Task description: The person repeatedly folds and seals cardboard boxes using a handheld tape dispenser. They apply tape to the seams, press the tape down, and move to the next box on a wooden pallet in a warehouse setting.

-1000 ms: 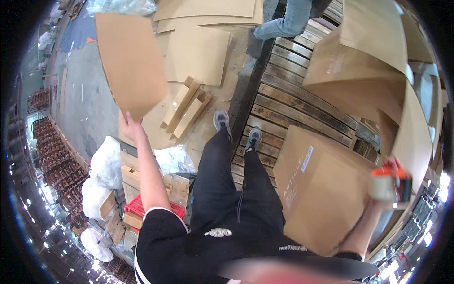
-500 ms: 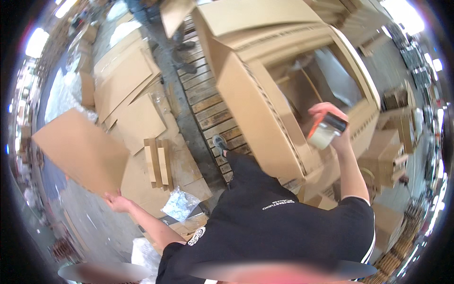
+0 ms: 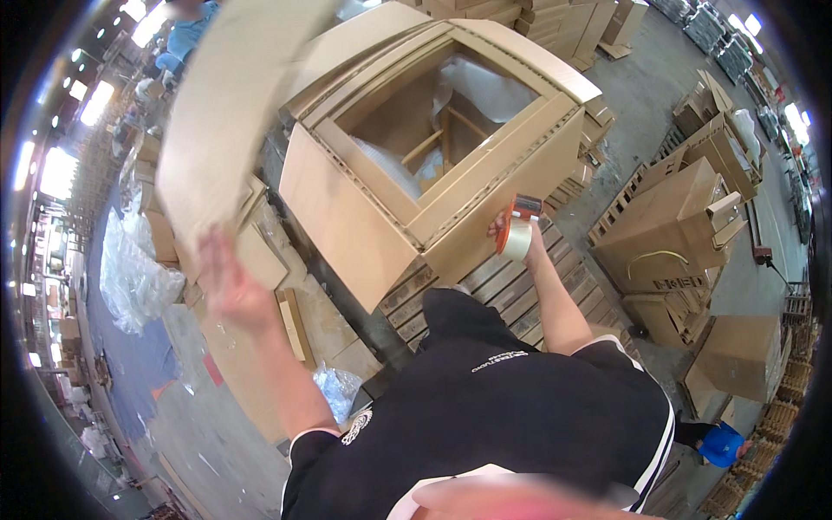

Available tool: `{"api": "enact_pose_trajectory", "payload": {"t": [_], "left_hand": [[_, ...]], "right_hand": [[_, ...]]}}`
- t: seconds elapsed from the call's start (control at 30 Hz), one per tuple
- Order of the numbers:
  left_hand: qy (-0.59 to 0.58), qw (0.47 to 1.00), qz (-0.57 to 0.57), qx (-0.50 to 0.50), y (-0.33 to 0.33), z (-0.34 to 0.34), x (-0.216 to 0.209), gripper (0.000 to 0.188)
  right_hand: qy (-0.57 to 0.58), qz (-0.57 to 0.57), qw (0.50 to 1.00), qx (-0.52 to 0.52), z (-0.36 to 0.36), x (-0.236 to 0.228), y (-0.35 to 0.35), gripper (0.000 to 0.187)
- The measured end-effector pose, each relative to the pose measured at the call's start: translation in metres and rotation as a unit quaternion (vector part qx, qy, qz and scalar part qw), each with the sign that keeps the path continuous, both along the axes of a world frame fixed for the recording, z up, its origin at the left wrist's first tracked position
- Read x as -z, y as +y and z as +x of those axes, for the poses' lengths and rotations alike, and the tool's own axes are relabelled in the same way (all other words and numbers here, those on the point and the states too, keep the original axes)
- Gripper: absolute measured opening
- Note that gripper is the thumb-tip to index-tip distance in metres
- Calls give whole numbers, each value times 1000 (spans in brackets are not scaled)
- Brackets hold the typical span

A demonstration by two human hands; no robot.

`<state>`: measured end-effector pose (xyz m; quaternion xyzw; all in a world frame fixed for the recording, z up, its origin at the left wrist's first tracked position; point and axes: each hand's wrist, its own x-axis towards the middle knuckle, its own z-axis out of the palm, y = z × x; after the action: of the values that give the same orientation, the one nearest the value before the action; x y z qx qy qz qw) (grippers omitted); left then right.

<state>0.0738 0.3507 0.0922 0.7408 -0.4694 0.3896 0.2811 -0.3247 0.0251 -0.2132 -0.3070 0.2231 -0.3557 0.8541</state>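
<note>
My left hand [image 3: 227, 282] grips the lower end of a large flat cardboard sheet [image 3: 230, 113], raised and blurred with motion, to the left of a big open cardboard box [image 3: 347, 208]. My right hand [image 3: 513, 232] holds an orange tape dispenser with a clear tape roll [image 3: 518, 227] against the box's near right corner. The box stands on a wooden pallet [image 3: 503, 277]; inside it I see wooden slats and plastic wrap [image 3: 485, 87].
Flat cardboard pieces and clear plastic bags [image 3: 130, 277] litter the floor at left. More open cartons [image 3: 676, 225] stand at right. A person in a blue cap [image 3: 719, 444] is at lower right, another in blue [image 3: 186, 26] at top left.
My view has swung from the floor pile toward the open box. My left hand has lifted the cardboard sheet up high. My right hand has brought the tape dispenser to the box's corner.
</note>
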Motion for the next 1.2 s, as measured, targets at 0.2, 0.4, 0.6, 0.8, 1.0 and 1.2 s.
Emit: {"api": "enact_pose_trajectory", "payload": {"t": [0.2,0.4,0.6,0.8,1.0,1.2], "left_hand": [[119,978,126,120,-169,-116,76,57],[243,943,186,129,-202,-181,121,48],[274,933,222,72,-228,-186,110,54],[223,964,137,37,-229,-205,46,58],[135,881,-432,-138,-197,-141,-103,24],[298,891,-341,-23,-224,24,-149,50]], "right_hand": [[-37,18,998,-40,1,-10,-2,19],[16,-22,986,-162,-64,-60,-52,17],[-25,-210,972,-104,-138,-133,-217,19],[-84,-399,913,18,-103,-234,-371,16],[-353,-385,851,56,-92,-326,-417,25],[-278,-366,885,75,-74,-305,-381,23]]}}
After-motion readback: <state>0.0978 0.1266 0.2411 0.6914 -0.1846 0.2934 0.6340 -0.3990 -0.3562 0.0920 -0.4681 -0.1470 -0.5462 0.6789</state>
